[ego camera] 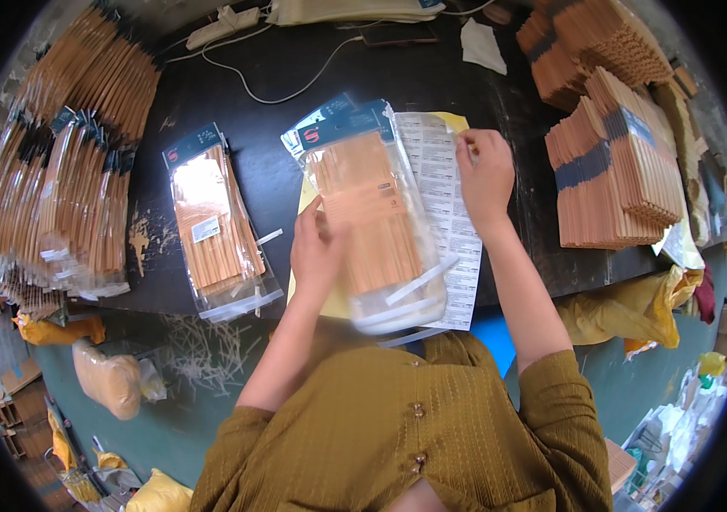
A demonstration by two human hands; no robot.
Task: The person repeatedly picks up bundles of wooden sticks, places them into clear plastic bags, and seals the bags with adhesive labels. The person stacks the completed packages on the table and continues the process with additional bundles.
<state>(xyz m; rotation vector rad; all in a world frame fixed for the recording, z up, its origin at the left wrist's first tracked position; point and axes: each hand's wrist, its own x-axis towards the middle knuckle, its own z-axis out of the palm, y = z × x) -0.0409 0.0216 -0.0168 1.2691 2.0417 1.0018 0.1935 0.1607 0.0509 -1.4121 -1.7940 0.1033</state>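
My left hand (317, 249) lies at the left edge of a clear plastic bag (370, 217) with a dark teal header, filled with folded brown paper pieces; whether it grips the bag is unclear. Under that bag are more clear bags and a sheet of printed white labels (450, 256) with yellow backing. At the sheet's top right corner is my right hand (486, 173), thumb and forefinger close together; whether a label is between them cannot be seen. To the left, a similar filled bag (219, 224) bears a small white label.
Many filled bags (69, 192) are piled on the left of the dark table (312, 70). Banded stacks of brown paper pieces (613, 173) stand at the right. A white cable (245, 80), a power strip (222, 29), a phone (400, 35) and white paper (483, 46) lie at the back.
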